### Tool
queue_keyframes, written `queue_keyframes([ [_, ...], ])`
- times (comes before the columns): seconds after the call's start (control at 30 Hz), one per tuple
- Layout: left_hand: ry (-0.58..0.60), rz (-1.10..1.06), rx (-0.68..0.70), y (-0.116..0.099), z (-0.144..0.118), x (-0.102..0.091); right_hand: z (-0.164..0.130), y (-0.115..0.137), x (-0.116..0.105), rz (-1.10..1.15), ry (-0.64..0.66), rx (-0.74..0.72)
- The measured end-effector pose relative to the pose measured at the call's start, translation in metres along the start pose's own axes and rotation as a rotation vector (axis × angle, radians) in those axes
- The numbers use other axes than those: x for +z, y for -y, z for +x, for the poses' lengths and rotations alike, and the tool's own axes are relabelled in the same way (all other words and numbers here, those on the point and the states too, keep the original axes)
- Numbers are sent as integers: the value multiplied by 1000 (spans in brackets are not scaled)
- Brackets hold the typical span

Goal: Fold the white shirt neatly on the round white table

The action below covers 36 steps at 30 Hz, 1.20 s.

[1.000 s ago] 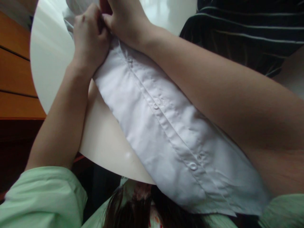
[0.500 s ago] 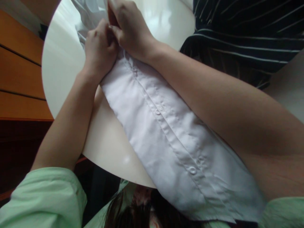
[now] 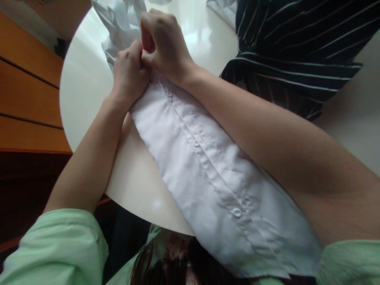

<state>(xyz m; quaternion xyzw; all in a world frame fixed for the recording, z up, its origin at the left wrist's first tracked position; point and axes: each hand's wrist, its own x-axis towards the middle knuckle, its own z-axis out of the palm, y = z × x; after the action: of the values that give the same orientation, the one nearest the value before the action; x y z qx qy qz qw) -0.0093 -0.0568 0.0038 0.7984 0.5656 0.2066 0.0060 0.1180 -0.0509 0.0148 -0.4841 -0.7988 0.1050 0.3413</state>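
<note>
White buttoned cotton shirt [image 3: 208, 174] stretched diagonally across round cream tabletop [image 3: 80, 91], button placket running from the far upper left down toward the near lower right edge, where the hem hangs off over the lap. Small white buttons [image 3: 236, 212] visible along the placket, closed. Crumpled at the far end, with the upper part of the garment bunched beyond the fingers.

Left hand [image 3: 129, 75] clenched on the shirt fabric at the top of the placket — knuckles up, fingers curled tight into the cloth. Right hand [image 3: 162, 43] pinching the same spot from the other side, thumb and fingertips pressed together against the left, forearm lying along the shirt's right edge. Both touching each other at the fingertips; exactly which fold or button sits between them hidden by the fingers.

Light green sleeves [image 3: 59, 245] pushed up above both elbows. Dark navy garment with thin white stripes [image 3: 297, 47] heaped on the tabletop's far right, just beside the right forearm. Orange-brown wooden panelling [image 3: 26, 99] off to the left, beyond the tabletop's rim — well apart from the shirt.
</note>
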Motion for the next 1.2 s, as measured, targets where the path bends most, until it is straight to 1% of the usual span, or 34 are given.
queue_keyframes([
  [0.13, -25, -42, -26, 1, 1, 1, 0, -2, 1, 32, -46, 0],
  [0.33, -49, -46, -46, 0, 0, 2, 0, -1, 0, 72, -67, 43],
  [0.47, -37, -138, -76, -1, 0, 2, 2, -4, 2, 120, -86, 47],
  [0.53, -57, -138, -76, 0, 0, 3, 2, -5, 4, 126, -82, 62],
  [0.63, -81, -110, -67, 2, 1, 5, 2, -6, 6, 109, -72, 102],
  [0.77, -77, -143, -85, 3, 2, 6, 2, -4, 8, 50, -34, 119],
  [0.9, -115, -95, -29, 4, 4, 7, 2, -2, 8, -1, -11, 124],
  [0.97, -125, -88, -9, 5, 4, 8, 3, -2, 8, -10, -13, 115],
  [1.1, -106, -128, -40, 4, 4, 7, 4, -3, 7, -1, -35, 129],
  [1.2, -104, -135, -26, 2, 4, 7, 5, -5, 7, 30, -67, 135],
])
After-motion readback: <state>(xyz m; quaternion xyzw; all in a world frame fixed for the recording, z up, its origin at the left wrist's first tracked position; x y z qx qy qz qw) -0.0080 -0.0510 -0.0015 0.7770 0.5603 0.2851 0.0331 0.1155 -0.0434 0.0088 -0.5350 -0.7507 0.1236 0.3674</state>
